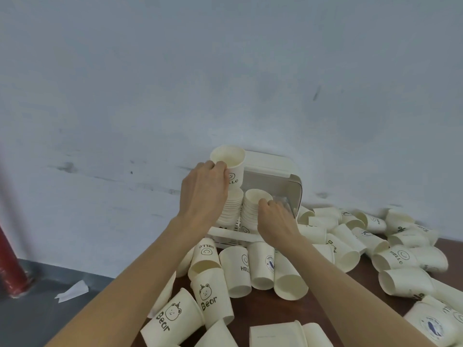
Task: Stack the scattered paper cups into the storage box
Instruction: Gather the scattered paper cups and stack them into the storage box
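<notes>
I see my left hand point(204, 189) just above the middle of the frame, fingers curled round the side of a paper cup point(229, 162) printed "HELLO"; the fingertips sit at its rim and the cup stands upright, mouth up, on top of the left stack point(231, 207) of nested cups. My right hand point(274, 216) is just right of that, thumb and fingers bent over the near rim of the top cup of the right stack point(254, 209); they look pinched on that rim, though the fingertips are partly hidden behind the hand. Both stacks stand side by side inside the white storage box point(295, 191), which sits against the wall point(225, 71) at the far edge of the dark brown table point(253, 311), its lid raised behind the cups. Loose cups point(213, 296) lie on their sides across the lower middle and right of the frame, several printed "Bear" or "HELLO". At lower left, a paper scrap point(72, 291) lies on the grey floor near a red post point(8, 264).
</notes>
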Demonstrator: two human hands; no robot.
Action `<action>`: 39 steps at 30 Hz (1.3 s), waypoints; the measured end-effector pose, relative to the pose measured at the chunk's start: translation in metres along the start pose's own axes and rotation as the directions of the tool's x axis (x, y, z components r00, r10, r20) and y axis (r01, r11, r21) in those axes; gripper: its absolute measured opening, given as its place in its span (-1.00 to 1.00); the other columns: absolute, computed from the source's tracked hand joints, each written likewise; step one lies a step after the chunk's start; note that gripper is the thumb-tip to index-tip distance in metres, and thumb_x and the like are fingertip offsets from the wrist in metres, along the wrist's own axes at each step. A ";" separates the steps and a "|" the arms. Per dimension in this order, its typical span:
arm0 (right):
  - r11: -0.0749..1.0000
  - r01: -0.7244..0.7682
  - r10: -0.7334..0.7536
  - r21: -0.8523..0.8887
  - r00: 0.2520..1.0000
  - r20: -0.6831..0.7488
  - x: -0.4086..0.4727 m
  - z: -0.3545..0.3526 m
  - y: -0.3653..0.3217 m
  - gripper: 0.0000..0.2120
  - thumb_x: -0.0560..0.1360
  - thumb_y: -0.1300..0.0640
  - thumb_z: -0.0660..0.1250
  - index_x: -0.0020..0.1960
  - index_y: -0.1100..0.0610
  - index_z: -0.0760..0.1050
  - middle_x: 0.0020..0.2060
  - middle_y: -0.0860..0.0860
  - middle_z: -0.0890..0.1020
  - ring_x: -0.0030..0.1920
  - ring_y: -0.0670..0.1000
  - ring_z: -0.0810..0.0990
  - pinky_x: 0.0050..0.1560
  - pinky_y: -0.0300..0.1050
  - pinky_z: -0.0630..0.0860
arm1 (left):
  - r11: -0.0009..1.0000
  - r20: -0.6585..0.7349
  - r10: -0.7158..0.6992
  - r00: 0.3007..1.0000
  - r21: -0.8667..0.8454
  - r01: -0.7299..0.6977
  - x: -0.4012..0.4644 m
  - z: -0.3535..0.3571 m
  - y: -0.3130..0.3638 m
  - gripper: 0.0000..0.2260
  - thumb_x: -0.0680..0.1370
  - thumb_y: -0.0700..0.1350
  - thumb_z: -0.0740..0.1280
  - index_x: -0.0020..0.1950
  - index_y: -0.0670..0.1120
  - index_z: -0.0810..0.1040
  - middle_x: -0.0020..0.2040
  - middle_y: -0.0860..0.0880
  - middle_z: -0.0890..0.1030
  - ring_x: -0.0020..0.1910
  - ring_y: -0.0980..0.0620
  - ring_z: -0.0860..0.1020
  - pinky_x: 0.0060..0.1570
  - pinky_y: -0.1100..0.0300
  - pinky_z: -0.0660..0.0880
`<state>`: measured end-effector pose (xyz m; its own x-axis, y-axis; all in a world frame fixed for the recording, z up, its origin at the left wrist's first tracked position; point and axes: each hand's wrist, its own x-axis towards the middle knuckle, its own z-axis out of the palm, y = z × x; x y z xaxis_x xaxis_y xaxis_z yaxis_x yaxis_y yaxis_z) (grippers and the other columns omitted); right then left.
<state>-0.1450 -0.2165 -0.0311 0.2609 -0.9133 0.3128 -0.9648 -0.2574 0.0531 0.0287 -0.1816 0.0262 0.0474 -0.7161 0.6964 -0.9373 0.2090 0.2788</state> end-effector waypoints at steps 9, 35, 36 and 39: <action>0.999 -0.025 0.025 0.033 1.000 -0.008 -0.002 0.004 -0.002 -0.80 0.47 0.34 0.11 0.07 0.19 0.34 0.03 0.13 0.54 0.06 0.16 0.47 -0.12 -0.07 0.33 | 0.971 0.174 0.102 0.979 0.196 -0.136 0.001 0.038 -0.015 -0.95 0.58 -0.20 0.26 -0.02 -0.11 0.51 -0.12 -0.07 0.58 -0.15 -0.09 0.53 -0.35 0.12 0.29; 0.984 -0.057 0.057 0.168 0.998 0.006 -0.029 -0.032 -0.005 -0.35 0.47 0.28 0.21 0.47 0.28 0.01 0.13 0.19 0.51 0.13 0.21 0.45 -0.11 -0.05 0.33 | 0.981 0.464 0.082 0.882 0.119 -0.153 -0.026 0.032 0.019 -0.67 0.62 -0.07 0.12 0.39 -0.01 0.29 0.10 -0.07 0.50 0.06 -0.14 0.52 -0.11 0.04 0.44; 0.983 -0.051 0.052 0.175 0.999 -0.001 -0.033 -0.039 -0.004 -0.42 0.47 0.28 0.19 0.44 0.28 0.09 0.13 0.19 0.52 0.12 0.21 0.45 -0.13 -0.05 0.33 | 0.982 0.467 0.086 0.880 0.108 -0.153 -0.029 0.028 0.023 -0.69 0.62 -0.07 0.11 0.38 -0.02 0.31 0.10 -0.06 0.50 0.06 -0.13 0.52 -0.09 0.04 0.44; 0.987 -0.025 0.026 0.159 1.000 -0.009 -0.048 -0.058 0.001 -0.61 0.47 0.26 0.17 0.29 0.24 0.26 0.12 0.17 0.52 0.13 0.20 0.44 -0.13 -0.02 0.35 | 0.978 0.466 0.128 0.875 0.085 -0.189 -0.037 0.012 0.038 -0.70 0.64 -0.02 0.09 0.35 -0.02 0.34 0.12 -0.05 0.49 0.07 -0.11 0.53 -0.05 0.04 0.44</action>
<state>-0.1607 -0.1541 0.0092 0.2350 -0.9170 0.3224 -0.9536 -0.2818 -0.1064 -0.0132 -0.1544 0.0032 -0.2398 -0.9106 0.3367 -0.9553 0.2831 0.0853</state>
